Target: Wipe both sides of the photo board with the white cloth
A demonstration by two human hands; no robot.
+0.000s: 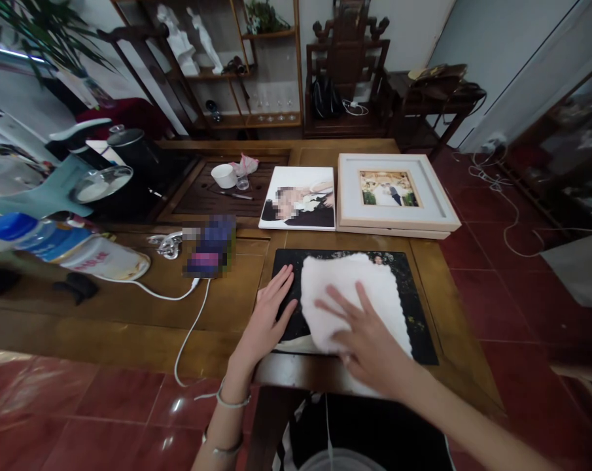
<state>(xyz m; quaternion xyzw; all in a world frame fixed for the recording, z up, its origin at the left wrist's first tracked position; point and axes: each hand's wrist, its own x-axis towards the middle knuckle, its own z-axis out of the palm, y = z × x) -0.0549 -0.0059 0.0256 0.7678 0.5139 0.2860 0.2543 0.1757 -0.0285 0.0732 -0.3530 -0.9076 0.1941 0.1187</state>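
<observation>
A white cloth (325,281) with a scalloped edge lies flat over much of a dark picture panel (426,340) near the table's front edge. My right hand (359,324) rests on top of the cloth, fingers spread and a little blurred. At the panel's left edge lies my left hand (271,311), its fingers stretched out and pressing on the surface. Some pale material shows under the panel's lower left side. Behind the panel is a white-edged photo print (300,199), and to its right are stacked white picture frames (347,176).
A phone (210,245) with a white charging cable (180,350) lies to the left on the wooden table. Further left a blue-capped bottle (65,245) lies on its side. A small white cup (224,175) stands on the tea tray (192,208), near a dark pot (133,150).
</observation>
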